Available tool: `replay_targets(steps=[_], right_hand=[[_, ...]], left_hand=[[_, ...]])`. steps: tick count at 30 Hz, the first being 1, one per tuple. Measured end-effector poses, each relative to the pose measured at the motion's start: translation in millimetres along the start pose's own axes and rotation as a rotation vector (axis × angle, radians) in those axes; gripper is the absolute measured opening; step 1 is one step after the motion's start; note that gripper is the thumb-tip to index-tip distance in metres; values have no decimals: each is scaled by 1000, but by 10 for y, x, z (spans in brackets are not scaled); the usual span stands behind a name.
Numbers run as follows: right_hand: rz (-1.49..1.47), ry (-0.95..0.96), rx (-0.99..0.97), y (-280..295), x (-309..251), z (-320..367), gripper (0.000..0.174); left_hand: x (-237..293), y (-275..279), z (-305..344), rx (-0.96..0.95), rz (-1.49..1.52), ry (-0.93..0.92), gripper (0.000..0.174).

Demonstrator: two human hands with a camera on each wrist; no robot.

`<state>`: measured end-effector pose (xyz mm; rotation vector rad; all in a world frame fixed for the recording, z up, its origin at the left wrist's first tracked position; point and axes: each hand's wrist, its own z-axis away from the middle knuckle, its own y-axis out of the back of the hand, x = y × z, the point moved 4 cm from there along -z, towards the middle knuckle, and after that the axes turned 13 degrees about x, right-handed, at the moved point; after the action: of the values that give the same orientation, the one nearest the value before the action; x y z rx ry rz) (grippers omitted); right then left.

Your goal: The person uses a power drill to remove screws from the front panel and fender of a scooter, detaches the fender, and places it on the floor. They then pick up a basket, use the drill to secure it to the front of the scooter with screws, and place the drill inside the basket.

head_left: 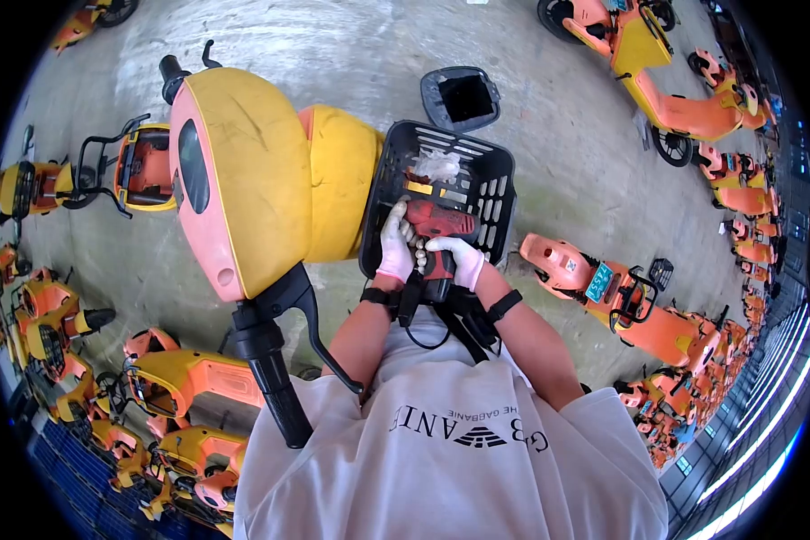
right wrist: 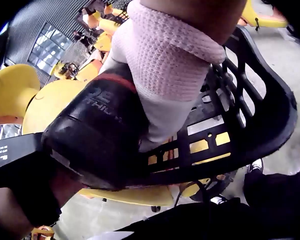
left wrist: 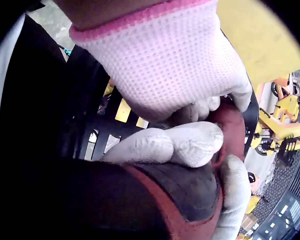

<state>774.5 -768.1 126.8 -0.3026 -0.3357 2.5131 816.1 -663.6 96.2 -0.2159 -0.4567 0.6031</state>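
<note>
A red and black cordless drill (head_left: 439, 219) is held over the black basket, its dark battery (right wrist: 95, 130) large in the right wrist view. My right hand (head_left: 460, 258), in a white knit glove, grips the drill's handle. My gloved left hand (head_left: 395, 247) holds the drill's red body from the left side, fingers curled in at the front end. In the left wrist view the left glove (left wrist: 165, 62) covers part of the tool, and right-hand fingers (left wrist: 170, 145) wrap the handle. The black basket (head_left: 509, 193) has crumpled clear plastic (head_left: 437, 166) inside it.
A yellow and pink scooter front (head_left: 252, 171) with a black handlebar grip (head_left: 279, 396) stands at the left. A dark frame-like part (head_left: 431, 101) lies on the concrete floor beyond the basket. An orange scooter (head_left: 639, 315) stands at the right, with several more around.
</note>
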Motion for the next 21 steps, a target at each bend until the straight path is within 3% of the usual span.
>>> replay_targets(steps=[6, 9, 19, 21], right_hand=[[31, 53, -22, -6, 13, -10, 16], [37, 51, -15, 6, 13, -15, 17], [43, 1, -58, -46, -43, 61, 20], [44, -6, -72, -42, -54, 45, 20]], left_hand=[[4, -10, 41, -157, 58, 75, 43], [-24, -1, -17, -194, 90, 102, 47], [-44, 40, -25, -136, 60, 145, 48], [-34, 41, -82, -129, 79, 69, 48]])
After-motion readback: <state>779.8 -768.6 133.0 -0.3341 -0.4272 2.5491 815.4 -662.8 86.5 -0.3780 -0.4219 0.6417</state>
